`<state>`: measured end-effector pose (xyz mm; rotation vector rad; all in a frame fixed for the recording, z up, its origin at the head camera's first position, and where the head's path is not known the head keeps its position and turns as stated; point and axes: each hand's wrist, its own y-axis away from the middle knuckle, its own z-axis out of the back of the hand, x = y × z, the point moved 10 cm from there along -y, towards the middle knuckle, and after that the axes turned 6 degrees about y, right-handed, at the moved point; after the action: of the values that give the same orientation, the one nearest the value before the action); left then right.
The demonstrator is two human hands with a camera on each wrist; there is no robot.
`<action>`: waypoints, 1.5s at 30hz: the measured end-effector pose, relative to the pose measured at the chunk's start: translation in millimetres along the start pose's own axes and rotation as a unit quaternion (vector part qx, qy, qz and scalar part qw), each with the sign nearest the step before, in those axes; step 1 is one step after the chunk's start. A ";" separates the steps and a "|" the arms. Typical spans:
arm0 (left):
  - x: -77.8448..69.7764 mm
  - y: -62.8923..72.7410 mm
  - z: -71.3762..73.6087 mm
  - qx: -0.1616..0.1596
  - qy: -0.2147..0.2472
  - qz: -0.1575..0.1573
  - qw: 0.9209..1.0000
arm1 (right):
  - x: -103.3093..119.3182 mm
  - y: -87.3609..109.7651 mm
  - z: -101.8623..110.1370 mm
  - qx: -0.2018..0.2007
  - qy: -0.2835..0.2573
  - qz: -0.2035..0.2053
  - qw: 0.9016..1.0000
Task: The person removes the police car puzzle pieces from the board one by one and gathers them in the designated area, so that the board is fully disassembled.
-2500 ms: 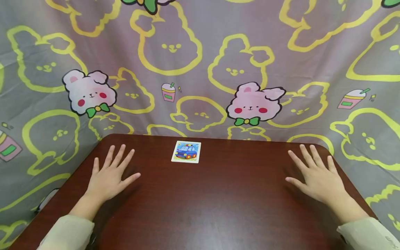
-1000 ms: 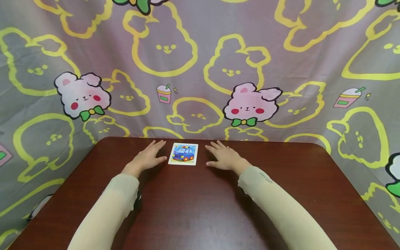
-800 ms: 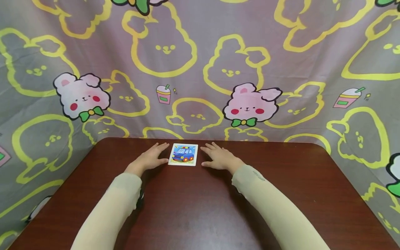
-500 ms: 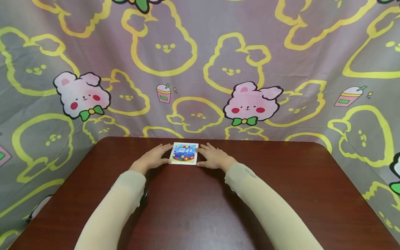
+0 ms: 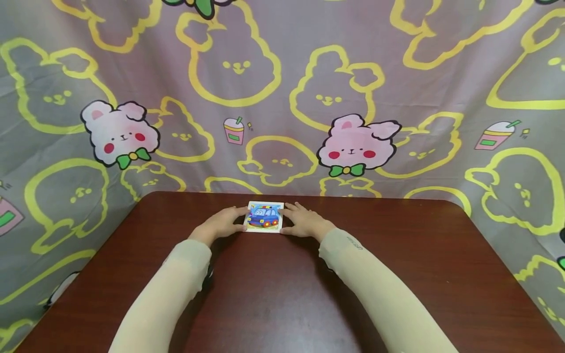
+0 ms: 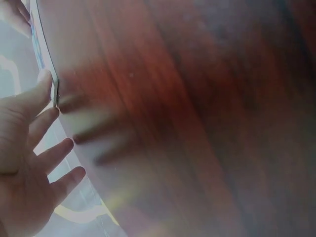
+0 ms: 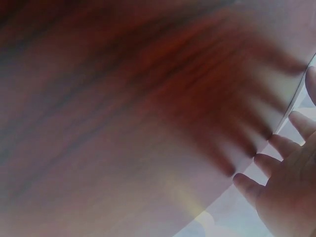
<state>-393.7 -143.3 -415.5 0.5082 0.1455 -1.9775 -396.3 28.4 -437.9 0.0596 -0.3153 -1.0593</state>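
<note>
A square white-edged picture board (image 5: 263,217) with a blue cartoon police car lies near the far edge of the brown table. My left hand (image 5: 220,223) is at its left side; in the left wrist view the thumb and index finger pinch the board's edge (image 6: 48,59) at a corner, and the other fingers spread out. At the right side is my right hand (image 5: 306,221), thumb and index fingertips right at the edge, fingers fairly straight and spread. The right wrist view has the right hand (image 7: 291,182) with its fingertips close to the tabletop; the board hardly shows there.
The dark brown table (image 5: 273,294) has rounded far corners. Behind and beside it hangs a grey-pink curtain (image 5: 273,63) printed with yellow outlines and rabbit heads. Both sleeved forearms reach across the table from the near side.
From wide apart at the table's sides, both hands have come inward to the board's left and right edges. The board stays in place; the view has shifted slightly.
</note>
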 end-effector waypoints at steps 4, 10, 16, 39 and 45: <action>-1.7 2.3 0.5 -0.007 -0.012 -0.006 1.000 | -2.1 4.2 -0.2 -0.001 -0.006 -0.003 1.000; -4.7 3.1 -1.9 -0.009 -0.024 -0.023 0.999 | -2.4 10.2 -0.3 0.001 -0.013 0.005 1.000; -12.2 5.3 -4.4 0.000 -0.019 -0.036 0.999 | -8.0 15.3 1.1 0.000 -0.007 0.005 1.000; -48.9 42.6 -35.5 0.054 -0.007 -0.013 0.998 | -2.9 74.5 -4.3 0.013 -0.035 0.066 0.997; -59.2 58.1 -38.7 0.037 -0.021 -0.002 0.999 | 0.9 92.9 -12.0 -0.006 -0.036 0.080 0.996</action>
<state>-309.4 -107.8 -419.0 0.5137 0.0475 -2.0027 -313.8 72.1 -430.7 -0.0138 -0.3736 -0.9063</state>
